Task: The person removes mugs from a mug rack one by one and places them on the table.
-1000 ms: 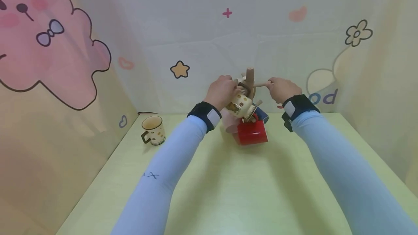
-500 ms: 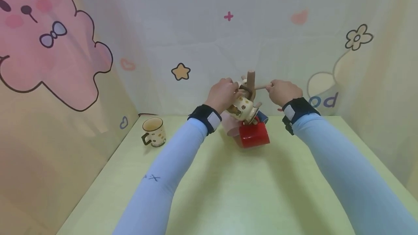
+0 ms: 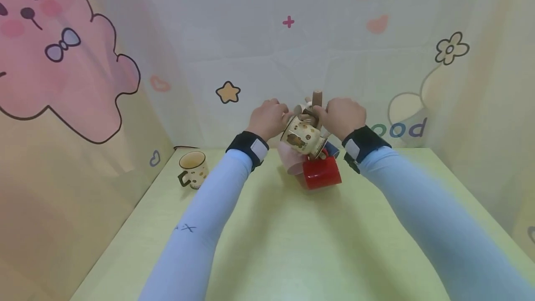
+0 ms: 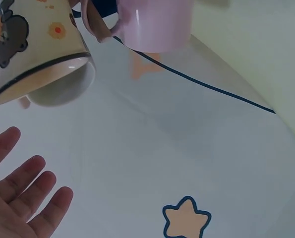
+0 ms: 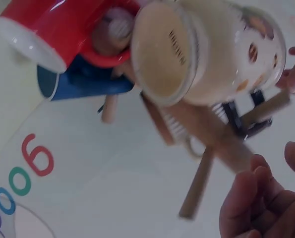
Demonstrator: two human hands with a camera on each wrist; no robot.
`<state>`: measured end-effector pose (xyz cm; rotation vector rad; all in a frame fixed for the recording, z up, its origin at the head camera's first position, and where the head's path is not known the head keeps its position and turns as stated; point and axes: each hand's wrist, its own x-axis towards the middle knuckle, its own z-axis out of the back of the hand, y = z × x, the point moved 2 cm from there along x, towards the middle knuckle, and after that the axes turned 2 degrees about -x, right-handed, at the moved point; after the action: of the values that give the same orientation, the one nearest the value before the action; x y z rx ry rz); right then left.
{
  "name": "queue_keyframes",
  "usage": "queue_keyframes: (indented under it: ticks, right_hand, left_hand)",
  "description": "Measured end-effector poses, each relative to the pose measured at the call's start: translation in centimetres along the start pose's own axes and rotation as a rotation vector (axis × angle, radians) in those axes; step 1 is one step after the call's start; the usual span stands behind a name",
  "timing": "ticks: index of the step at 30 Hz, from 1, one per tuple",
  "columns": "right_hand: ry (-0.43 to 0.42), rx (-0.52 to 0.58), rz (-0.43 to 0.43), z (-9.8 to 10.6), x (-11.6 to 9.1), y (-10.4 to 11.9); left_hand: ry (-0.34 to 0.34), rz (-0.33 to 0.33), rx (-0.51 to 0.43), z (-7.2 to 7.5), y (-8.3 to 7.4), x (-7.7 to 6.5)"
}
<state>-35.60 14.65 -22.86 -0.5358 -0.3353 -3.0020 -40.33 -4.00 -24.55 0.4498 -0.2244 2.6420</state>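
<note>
The cream mug with the bear print (image 3: 303,136) is up on the wooden stand (image 3: 317,98), lying tilted, with its mouth toward your left and its base lower, toward your right. In the right wrist view its dark handle (image 5: 235,120) seems to be around the left-pointing peg (image 5: 273,106), so I judge that you are at the end of hanging this mug. Your left hand (image 3: 269,119) is released: its fingers are loosely spread near the mouth, and the left wrist view shows them apart from the mug. Your right hand (image 3: 345,117) is at the upper post, touching it or just beside it; whether it grasps the wood, I cannot tell. Below, the red mug (image 3: 322,174), the pink mug (image 3: 290,157) and the blue mug (image 3: 332,150) are gathered around the stand. The right-pointing peg (image 5: 198,187) carries nothing that I can see. Farther out, at your left, the second cream mug (image 3: 194,166) stands upright on the counter (image 3: 292,245), well apart from the stand. The next move, in my opinion, calls for checking that the handle sits securely, keeping the post steady, and then bringing the left hand to that standing mug.
</note>
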Motion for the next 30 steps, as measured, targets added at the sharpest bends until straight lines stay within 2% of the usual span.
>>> queue_keyframes:
  ticks: [5, 9, 30]
  right_hand:
    - [0.030, -0.041, 0.033, -1.0, 0.2, 2.6]
    - [0.028, -0.093, 0.054, -1.4, 0.4, 3.7]
    - [0.035, -0.110, 0.013, -2.2, 1.7, 4.3]
  left_hand:
    - [0.015, 0.041, -0.006, -0.1, 1.1, -0.1]
    - [0.023, 0.062, -0.003, -0.3, 1.8, 0.0]
    - [0.029, 0.066, -0.001, -0.5, 1.7, 0.1]
